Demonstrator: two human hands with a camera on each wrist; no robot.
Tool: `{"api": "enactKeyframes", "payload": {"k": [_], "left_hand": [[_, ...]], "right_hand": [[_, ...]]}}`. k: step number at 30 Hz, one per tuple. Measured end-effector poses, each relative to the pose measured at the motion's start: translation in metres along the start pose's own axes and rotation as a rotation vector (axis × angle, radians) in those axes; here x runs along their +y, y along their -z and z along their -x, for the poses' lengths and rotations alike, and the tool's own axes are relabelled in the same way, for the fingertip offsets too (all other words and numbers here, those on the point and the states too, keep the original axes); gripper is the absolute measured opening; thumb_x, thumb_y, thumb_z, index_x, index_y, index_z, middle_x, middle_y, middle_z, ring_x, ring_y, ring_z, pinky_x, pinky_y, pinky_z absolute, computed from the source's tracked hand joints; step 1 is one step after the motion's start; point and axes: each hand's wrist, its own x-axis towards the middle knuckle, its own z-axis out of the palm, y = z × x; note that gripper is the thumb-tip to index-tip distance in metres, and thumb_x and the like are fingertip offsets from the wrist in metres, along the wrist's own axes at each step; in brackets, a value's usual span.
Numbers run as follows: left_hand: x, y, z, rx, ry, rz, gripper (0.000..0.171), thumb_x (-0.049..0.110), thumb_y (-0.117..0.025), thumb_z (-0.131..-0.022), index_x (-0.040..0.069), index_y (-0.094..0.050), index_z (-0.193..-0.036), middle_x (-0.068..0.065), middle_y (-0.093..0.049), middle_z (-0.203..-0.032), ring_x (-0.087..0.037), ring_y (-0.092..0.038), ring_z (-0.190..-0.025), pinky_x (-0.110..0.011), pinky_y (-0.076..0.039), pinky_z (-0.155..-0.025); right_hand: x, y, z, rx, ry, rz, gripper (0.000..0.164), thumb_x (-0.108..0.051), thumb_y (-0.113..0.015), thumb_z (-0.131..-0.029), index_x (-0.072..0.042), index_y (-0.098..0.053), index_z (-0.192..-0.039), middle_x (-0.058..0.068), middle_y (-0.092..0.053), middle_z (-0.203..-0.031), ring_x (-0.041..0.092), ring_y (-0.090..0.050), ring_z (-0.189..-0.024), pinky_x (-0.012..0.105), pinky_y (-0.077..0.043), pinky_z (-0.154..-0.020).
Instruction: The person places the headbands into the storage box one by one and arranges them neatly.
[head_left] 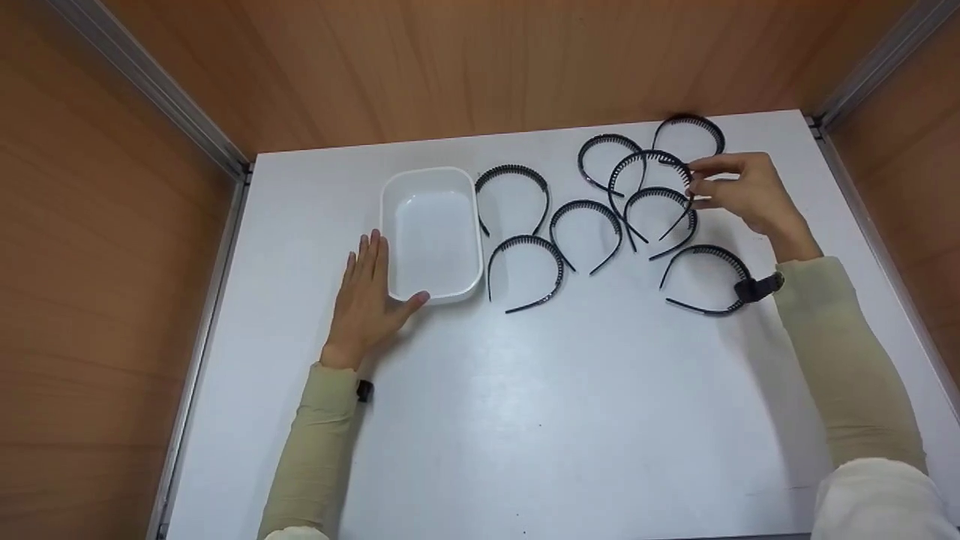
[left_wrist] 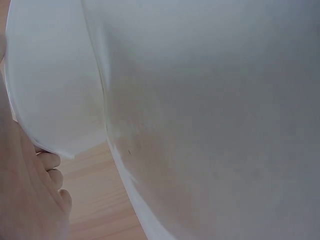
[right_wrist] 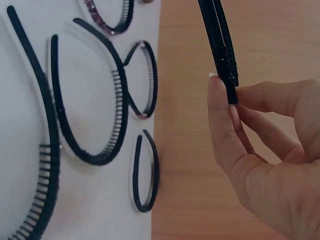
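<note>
The left hand (head_left: 364, 300) lies flat with straight fingers along the near left side of the white box (head_left: 435, 240), thumb at its near rim, gripping nothing; a lopsided push from it could slide or turn the box. Under the right wrist, one headband (head_left: 720, 313) shows right against the wrist camera (head_left: 757, 287), which could drag it if the arm dips. Between the hands, just right of the box, lie three headbands (head_left: 525, 239), easily knocked by a low sweep. The right hand (head_left: 750, 195) pinches the held headband (right_wrist: 222, 55) between thumb and fingertips near one end, so it could swivel or slip. Left of those fingertips it overlaps two loose headbands (head_left: 611, 137); contact is unclear, but comb teeth could snag. Beyond them, the farthest headband (head_left: 688, 118) sits close to the far edge, where a bump could shift it. The white table (head_left: 480, 420) spreads under both hands, with wood-grained panels (head_left: 480, 75) behind and beside it and metal posts (head_left: 157, 82) at the corners.
</note>
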Motion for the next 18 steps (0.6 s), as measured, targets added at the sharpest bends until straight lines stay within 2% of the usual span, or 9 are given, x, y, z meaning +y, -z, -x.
{"api": "enactKeyframes", "payload": {"k": [9, 18], "left_hand": [[0.000, 0.000, 0.001, 0.022, -0.009, 0.016, 0.120, 0.077, -0.062, -0.093, -0.002, -0.014, -0.170, -0.018, -0.010, -0.179, -0.034, -0.006, -0.168, -0.046, -0.004, -0.138], [0.001, 0.001, 0.001, -0.002, 0.005, 0.013, 0.120, 0.078, -0.060, -0.093, 0.000, -0.011, -0.170, -0.016, -0.008, -0.180, -0.030, -0.002, -0.168, -0.044, -0.003, -0.138]], "right_hand": [[-0.010, -0.023, -0.005, -0.041, 0.018, 0.032, 0.041, -0.005, -0.073, -0.100, 0.005, -0.067, -0.139, 0.003, -0.066, -0.118, 0.006, -0.077, -0.090, 0.023, -0.066, -0.079], [-0.022, -0.053, -0.009, -0.103, 0.057, -0.040, 0.038, -0.001, -0.070, -0.100, 0.010, -0.066, -0.137, 0.009, -0.063, -0.119, 0.015, -0.077, -0.100, 0.029, -0.067, -0.083]]}}
